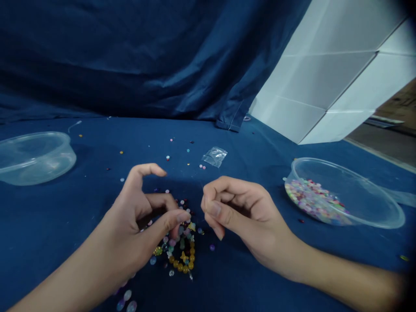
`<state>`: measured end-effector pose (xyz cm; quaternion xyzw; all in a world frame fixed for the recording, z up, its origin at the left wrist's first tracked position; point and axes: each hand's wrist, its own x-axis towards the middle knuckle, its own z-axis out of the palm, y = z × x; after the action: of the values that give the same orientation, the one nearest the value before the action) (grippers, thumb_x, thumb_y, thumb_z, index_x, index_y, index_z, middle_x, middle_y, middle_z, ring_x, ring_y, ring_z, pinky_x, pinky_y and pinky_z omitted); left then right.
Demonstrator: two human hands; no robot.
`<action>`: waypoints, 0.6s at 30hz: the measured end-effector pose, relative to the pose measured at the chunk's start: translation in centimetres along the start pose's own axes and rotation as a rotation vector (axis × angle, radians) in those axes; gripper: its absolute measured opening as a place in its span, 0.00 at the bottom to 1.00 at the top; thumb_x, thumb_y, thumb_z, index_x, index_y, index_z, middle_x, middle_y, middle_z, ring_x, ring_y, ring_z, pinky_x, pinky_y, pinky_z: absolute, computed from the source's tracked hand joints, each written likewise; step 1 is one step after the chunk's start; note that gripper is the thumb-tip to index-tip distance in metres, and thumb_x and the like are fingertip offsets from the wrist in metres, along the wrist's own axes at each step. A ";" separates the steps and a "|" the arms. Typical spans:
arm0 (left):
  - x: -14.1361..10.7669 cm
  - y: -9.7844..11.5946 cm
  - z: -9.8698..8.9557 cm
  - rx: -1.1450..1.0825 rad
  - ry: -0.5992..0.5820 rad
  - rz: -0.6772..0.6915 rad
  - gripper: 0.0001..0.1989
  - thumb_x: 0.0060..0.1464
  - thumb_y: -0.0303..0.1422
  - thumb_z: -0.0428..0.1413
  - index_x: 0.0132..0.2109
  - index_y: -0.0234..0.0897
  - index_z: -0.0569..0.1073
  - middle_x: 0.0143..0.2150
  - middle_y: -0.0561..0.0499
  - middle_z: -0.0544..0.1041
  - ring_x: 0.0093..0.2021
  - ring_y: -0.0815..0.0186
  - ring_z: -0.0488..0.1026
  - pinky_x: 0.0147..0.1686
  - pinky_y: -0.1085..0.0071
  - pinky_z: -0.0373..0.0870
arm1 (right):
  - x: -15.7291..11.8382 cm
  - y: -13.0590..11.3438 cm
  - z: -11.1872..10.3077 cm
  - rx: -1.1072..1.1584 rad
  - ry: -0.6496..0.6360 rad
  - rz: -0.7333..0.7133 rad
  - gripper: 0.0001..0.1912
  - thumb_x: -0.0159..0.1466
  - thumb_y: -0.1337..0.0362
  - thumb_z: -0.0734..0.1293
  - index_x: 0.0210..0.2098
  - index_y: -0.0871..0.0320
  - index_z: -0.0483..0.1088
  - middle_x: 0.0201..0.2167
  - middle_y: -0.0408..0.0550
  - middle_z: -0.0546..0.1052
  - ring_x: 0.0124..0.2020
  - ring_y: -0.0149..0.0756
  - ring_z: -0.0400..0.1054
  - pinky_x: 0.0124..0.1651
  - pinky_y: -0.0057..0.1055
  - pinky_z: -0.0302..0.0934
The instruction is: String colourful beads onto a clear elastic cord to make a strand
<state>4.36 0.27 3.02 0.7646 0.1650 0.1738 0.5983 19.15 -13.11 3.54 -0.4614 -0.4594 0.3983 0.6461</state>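
My left hand (143, 212) hovers over a loose heap of mixed beads (182, 242) with its fingers curved apart, and the thumb tip nearly reaches the heap. A string of amber-yellow round beads (183, 262) lies in the heap, partly hidden under that hand. My right hand (237, 212) is just to the right of the heap, with thumb and fingers pinched together. Anything fine between those fingertips is too thin to make out. A single purple bead (212, 247) lies below the right fingertips.
A transparent plastic bowl (35, 158) sits at the left of the blue cloth (81, 147). Another (377, 216) at the right holds many pastel beads. A small plastic bag (214, 157) and scattered beads lie ahead. A dark blue curtain and white panels stand behind.
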 end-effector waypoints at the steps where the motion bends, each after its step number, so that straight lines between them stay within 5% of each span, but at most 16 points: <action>1: 0.0 -0.1 0.0 -0.017 0.006 0.001 0.23 0.61 0.36 0.57 0.53 0.49 0.49 0.22 0.64 0.72 0.23 0.71 0.69 0.26 0.79 0.65 | 0.0 0.0 0.0 -0.003 -0.003 0.000 0.07 0.68 0.65 0.68 0.34 0.61 0.69 0.22 0.39 0.67 0.23 0.24 0.60 0.28 0.25 0.54; 13: -0.3 0.6 0.1 0.088 -0.054 -0.120 0.09 0.67 0.42 0.48 0.47 0.48 0.54 0.26 0.61 0.66 0.26 0.69 0.60 0.26 0.74 0.57 | 0.0 0.1 0.1 -0.040 0.000 -0.005 0.08 0.68 0.64 0.68 0.33 0.61 0.69 0.21 0.38 0.67 0.23 0.25 0.60 0.29 0.26 0.54; 18: -0.1 0.6 -0.1 0.080 -0.057 -0.058 0.08 0.66 0.42 0.51 0.45 0.46 0.60 0.28 0.59 0.70 0.30 0.68 0.66 0.29 0.74 0.62 | 0.0 0.1 0.1 -0.047 -0.001 0.001 0.08 0.68 0.64 0.68 0.33 0.60 0.69 0.21 0.38 0.67 0.23 0.24 0.60 0.29 0.26 0.54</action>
<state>4.25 0.15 3.65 0.7876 0.1767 0.1276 0.5763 19.09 -13.04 3.48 -0.4765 -0.4689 0.3878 0.6346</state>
